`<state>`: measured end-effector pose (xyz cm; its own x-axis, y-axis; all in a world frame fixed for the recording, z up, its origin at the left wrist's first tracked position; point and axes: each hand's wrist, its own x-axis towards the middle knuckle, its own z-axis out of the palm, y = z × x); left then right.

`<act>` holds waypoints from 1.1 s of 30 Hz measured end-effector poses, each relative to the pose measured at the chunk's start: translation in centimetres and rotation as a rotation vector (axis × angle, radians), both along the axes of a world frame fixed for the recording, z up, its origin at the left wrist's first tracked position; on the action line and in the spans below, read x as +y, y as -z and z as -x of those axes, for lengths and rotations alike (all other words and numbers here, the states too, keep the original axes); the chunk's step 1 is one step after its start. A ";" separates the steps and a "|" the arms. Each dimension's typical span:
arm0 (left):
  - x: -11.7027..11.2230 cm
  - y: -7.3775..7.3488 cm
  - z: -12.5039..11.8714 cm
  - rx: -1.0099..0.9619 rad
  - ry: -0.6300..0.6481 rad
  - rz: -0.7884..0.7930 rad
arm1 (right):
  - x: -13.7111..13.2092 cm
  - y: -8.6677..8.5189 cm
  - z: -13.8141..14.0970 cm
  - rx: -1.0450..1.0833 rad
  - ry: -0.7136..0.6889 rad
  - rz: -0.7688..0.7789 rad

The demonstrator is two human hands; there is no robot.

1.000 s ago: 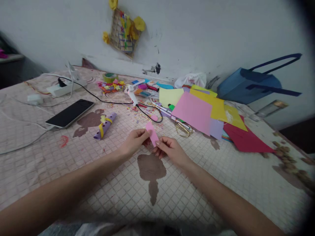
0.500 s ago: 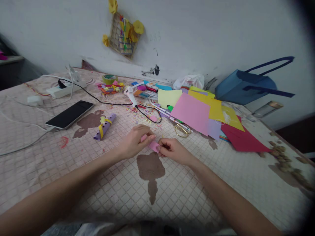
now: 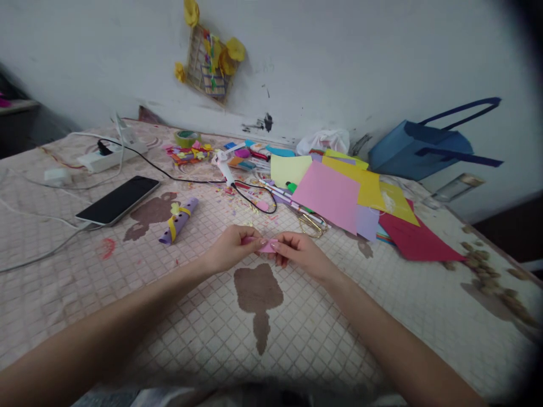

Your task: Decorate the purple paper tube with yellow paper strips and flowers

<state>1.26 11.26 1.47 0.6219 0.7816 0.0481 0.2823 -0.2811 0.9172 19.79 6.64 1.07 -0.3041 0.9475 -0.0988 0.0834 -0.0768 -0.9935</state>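
A small folded strip of pink paper [image 3: 267, 246] is stretched between my two hands, just above the patterned tablecloth [image 3: 203, 328]. Its left end is pinched by my left hand [image 3: 235, 246], thumb on top. My right hand [image 3: 302, 252] grips the other end between thumb and fingers. Most of the strip is covered by my fingers. To the left lies a rolled purple paper tube [image 3: 180, 220] with dark dots and a yellow band. Gold-handled scissors [image 3: 311, 225] rest beyond my right hand.
A white glue gun [image 3: 223, 167] with a black cord lies among paper scraps. Coloured sheets [image 3: 328, 195] are piled at the right, near a blue bag [image 3: 419, 150]. At the left are a phone [image 3: 119, 200] and a power strip [image 3: 112, 156]; green tape [image 3: 187, 138] stands behind.
My right hand has turned and come closer to my left. The pink strip now lies flatter, and less of it shows between the fingers.
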 end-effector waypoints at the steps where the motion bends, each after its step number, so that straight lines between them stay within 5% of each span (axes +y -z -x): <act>1: 0.0 0.0 0.0 0.002 -0.002 0.011 | 0.0 0.1 0.0 0.007 0.008 0.001; 33: 0.1 -0.4 0.2 0.101 -0.031 0.073 | 0.0 0.8 0.1 0.006 0.058 0.029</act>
